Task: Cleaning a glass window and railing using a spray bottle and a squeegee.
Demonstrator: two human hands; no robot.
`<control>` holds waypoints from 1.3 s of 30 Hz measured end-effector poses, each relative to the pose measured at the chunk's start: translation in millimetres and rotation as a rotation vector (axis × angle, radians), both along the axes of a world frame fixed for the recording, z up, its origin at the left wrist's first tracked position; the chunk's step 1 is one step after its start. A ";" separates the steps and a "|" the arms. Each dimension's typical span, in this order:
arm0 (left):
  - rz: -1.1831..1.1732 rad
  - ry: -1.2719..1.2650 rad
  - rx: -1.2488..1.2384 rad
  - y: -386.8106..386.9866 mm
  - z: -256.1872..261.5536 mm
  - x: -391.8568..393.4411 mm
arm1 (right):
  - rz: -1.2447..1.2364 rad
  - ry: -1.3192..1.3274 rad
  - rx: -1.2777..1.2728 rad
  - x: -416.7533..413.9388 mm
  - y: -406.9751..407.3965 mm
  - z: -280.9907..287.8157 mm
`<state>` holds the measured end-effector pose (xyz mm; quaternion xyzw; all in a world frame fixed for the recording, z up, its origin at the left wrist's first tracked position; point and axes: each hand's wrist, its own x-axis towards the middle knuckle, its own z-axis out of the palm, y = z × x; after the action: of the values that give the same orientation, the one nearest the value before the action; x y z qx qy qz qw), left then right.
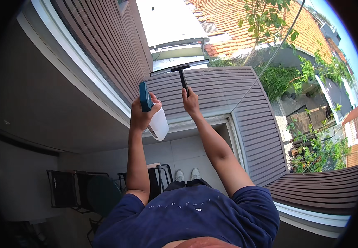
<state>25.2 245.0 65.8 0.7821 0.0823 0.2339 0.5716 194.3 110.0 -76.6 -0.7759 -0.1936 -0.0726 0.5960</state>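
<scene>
My left hand (141, 114) is closed round the neck of a spray bottle (160, 124) with a translucent white body and a dark teal trigger head. The bottle's body tilts down to the right. My right hand (191, 102) grips the black handle of a window squeegee (183, 79), and its long blade lies across the view above the hand. Before both hands is a glass window pane (210, 104); whether the blade touches it I cannot tell.
A pale window frame (197, 121) runs below the panes, with brown slatted panels (259, 133) outside. Folding chairs (63, 189) and a round dark green thing (103, 193) stand at the lower left. Tiled roofs (231, 18) and plants (275, 80) lie beyond.
</scene>
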 end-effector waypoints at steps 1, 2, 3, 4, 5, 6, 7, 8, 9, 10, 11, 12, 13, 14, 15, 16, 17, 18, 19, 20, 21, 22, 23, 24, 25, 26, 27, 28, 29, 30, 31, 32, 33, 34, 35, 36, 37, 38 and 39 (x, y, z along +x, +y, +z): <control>0.003 -0.010 0.011 0.0 0.5 -0.3 | -0.006 -0.019 -0.004 -1.0 0.1 2.5; 0.003 -0.012 0.014 -0.9 2.0 -1.8 | -0.014 -0.041 -0.009 -1.3 -0.6 6.2; 0.013 -0.009 0.006 -0.3 3.4 -2.7 | -0.014 -0.047 -0.004 -1.1 -0.6 15.2; 0.024 -0.009 -0.003 0.7 5.5 -2.9 | -0.006 -0.054 0.030 -0.4 -1.4 26.5; 0.024 -0.018 0.001 2.7 7.7 -1.9 | 0.002 -0.064 0.065 1.2 -1.3 36.3; 0.029 -0.039 0.006 1.9 9.9 0.5 | 0.000 -0.093 0.074 9.5 -3.5 44.9; 0.040 -0.057 0.010 2.1 11.1 1.1 | -0.001 -0.101 0.074 14.1 -4.1 58.2; 0.041 -0.066 0.019 2.8 13.8 1.7 | -0.011 -0.149 0.107 19.6 -4.8 72.2; 0.038 -0.076 0.017 -0.9 18.7 2.5 | -0.024 -0.198 0.139 25.8 -7.1 87.0; 0.046 -0.089 0.036 -5.7 26.1 2.8 | -0.028 -0.214 0.167 34.3 -10.2 98.1; 0.054 -0.101 0.054 -9.6 30.7 3.8 | -0.033 -0.196 0.195 45.0 -13.0 105.6; 0.057 -0.111 0.054 -9.7 32.0 4.4 | -0.032 -0.249 0.204 48.4 -15.5 117.4; 0.055 -0.108 0.045 -9.7 32.5 5.2 | -0.031 -0.301 0.213 50.9 -18.8 129.6; 0.054 -0.103 0.036 -10.1 33.1 5.9 | -0.012 -0.263 0.200 53.6 -20.7 138.4; 0.047 -0.112 0.037 -12.1 35.3 7.6 | -0.018 -0.272 0.201 60.9 -24.2 141.3; 0.039 -0.104 0.033 -14.3 37.2 8.8 | -0.019 -0.272 0.175 69.2 -27.2 141.2; 0.031 -0.094 0.029 -16.4 38.7 10.4 | -0.021 -0.269 0.149 75.1 -29.6 140.2; 0.029 -0.100 0.030 -17.3 38.3 12.7 | -0.005 -0.213 0.180 80.4 -30.0 137.5; 0.019 -0.109 0.036 -17.7 36.4 15.7 | -0.006 -0.217 0.180 84.5 -31.0 133.3; 0.009 -0.118 0.042 -18.6 35.5 18.2 | -0.004 -0.206 0.170 88.0 -32.5 127.9; 0.009 -0.117 0.041 -20.1 35.3 20.3 | 0.001 -0.192 0.158 89.4 -34.3 124.5; 0.004 -0.119 0.043 -21.8 34.9 22.2 | -0.025 -0.222 0.123 90.4 -36.7 120.2; -0.001 -0.119 0.045 -23.5 34.1 24.1 | -0.025 -0.218 0.121 92.1 -38.0 116.1; -0.002 -0.112 0.045 -24.1 33.2 24.5 | -0.011 -0.162 0.146 92.0 -38.4 109.3; -0.001 -0.107 0.037 -24.4 32.3 25.2 | 0.002 -0.106 0.171 92.4 -39.3 102.5; 0.001 -0.101 0.028 -24.8 31.4 25.8 | 0.003 -0.102 0.163 91.2 -41.9 94.2; 0.004 -0.092 0.026 -26.5 31.2 26.2 | 0.006 -0.094 0.160 92.1 -43.4 84.5; -0.008 -0.093 0.020 -30.5 31.7 28.6 | -0.011 -0.106 0.150 94.5 -48.2 71.7; -0.021 -0.094 0.014 -34.0 31.1 31.2 | -0.028 -0.118 0.140 97.1 -53.3 59.2; -0.013 -0.083 0.012 -33.4 27.5 31.5 | -0.031 -0.073 0.123 90.6 -53.8 52.4; -0.014 -0.088 0.035 -32.6 23.2 32.2 | -0.025 -0.062 0.121 83.7 -54.1 45.8; -0.015 -0.094 0.057 -32.5 19.8 31.7 | -0.004 -0.021 0.108 77.0 -54.5 39.8; -0.017 -0.085 0.058 -33.1 19.8 30.2 | 0.008 0.019 0.096 70.7 -55.4 35.7; -0.027 -0.071 0.042 -37.5 20.4 31.4 | -0.008 0.012 0.133 70.0 -57.6 24.3; -0.037 -0.057 0.028 -41.7 20.9 32.2 | -0.015 0.014 0.134 68.9 -63.2 13.3; -0.035 -0.054 0.031 -42.5 18.9 31.2 | -0.026 0.019 0.079 64.0 -65.2 5.5; -0.023 -0.048 0.020 -42.1 14.4 29.2 | -0.032 0.023 0.023 55.1 -65.7 4.8; -0.011 -0.043 0.010 -41.5 11.1 27.4 | -0.056 0.002 0.010 44.3 -66.5 3.9; -0.014 -0.042 0.013 -43.2 10.2 25.9 | -0.059 0.003 0.013 41.7 -69.5 0.0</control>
<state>51.1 201.8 75.9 0.7812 0.0632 0.2468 0.5699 236.0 40.6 -76.6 -0.7775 -0.1694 -0.0905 0.5988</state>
